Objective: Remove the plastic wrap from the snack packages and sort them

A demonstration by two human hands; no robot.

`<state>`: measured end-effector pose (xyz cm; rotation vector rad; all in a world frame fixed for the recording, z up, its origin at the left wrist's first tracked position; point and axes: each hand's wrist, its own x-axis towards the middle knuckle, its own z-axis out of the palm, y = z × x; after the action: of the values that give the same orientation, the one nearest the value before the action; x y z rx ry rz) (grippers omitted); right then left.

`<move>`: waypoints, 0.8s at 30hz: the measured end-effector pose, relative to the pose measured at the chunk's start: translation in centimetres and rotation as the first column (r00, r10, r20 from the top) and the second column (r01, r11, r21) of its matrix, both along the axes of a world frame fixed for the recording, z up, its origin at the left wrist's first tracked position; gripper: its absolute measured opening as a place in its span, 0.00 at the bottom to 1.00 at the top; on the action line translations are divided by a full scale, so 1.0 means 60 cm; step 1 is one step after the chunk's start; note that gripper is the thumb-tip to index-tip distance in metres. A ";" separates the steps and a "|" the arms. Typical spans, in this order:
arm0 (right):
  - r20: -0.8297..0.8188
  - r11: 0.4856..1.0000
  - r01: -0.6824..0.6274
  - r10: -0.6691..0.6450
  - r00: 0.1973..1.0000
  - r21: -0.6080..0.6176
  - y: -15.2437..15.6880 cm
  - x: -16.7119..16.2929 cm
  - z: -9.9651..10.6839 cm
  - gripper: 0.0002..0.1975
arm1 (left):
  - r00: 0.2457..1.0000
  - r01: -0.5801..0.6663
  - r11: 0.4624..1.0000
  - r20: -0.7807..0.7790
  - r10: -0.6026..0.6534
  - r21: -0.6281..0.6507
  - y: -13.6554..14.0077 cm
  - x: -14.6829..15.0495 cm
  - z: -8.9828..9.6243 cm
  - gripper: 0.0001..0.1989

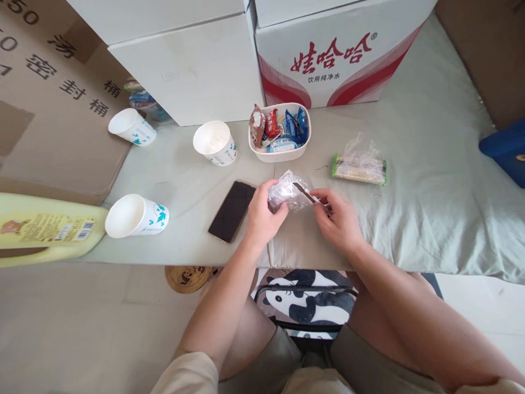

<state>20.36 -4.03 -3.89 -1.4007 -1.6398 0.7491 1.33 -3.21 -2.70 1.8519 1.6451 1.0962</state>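
Blade [304, 192] aslant, forward-left, toward wrap [286, 191]

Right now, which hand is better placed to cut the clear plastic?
Likely the right hand: it grips the knife, blade angled toward the clear plastic, which the left hand holds.

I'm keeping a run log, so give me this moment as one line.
left hand: holds wrap | right hand: holds blade, tip at wrap, contact unclear | phone: beside left hand | tub: beyond wrap
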 end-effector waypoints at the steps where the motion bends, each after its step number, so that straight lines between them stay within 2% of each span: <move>1: 0.000 1.000 0.000 0.000 1.000 -0.002 0.001 0.001 0.000 0.13 | 1.000 0.000 1.000 -0.002 0.000 0.000 0.000 0.000 0.001 0.23; 4: 0.002 1.000 0.024 -0.024 1.000 -0.014 0.004 0.004 0.003 0.13 | 1.000 0.001 1.000 -0.006 -0.001 -0.005 -0.001 0.000 0.004 0.23; 9: -0.070 0.990 0.134 -0.138 0.988 -0.051 0.018 0.014 0.007 0.14 | 1.000 -0.001 1.000 -0.003 0.001 -0.005 -0.002 0.001 0.005 0.20; 14: -0.193 0.983 0.181 -0.186 0.964 -0.044 0.033 0.026 -0.003 0.20 | 0.998 -0.012 0.999 0.067 0.015 -0.036 -0.004 0.000 -0.003 0.23; 19: -0.241 0.976 0.218 -0.212 0.947 -0.002 0.040 0.061 -0.009 0.23 | 0.991 0.015 0.999 0.132 -0.010 -0.036 -0.004 0.006 -0.007 0.27; 24: -0.238 0.942 0.336 -0.328 0.914 -0.008 0.026 0.106 -0.005 0.20 | 0.983 0.098 0.995 0.158 -0.096 -0.007 -0.003 0.026 -0.003 0.28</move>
<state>26.70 -2.47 -4.16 -1.4577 -1.1851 0.6562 2.89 -3.36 -2.85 1.7674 1.4553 1.1539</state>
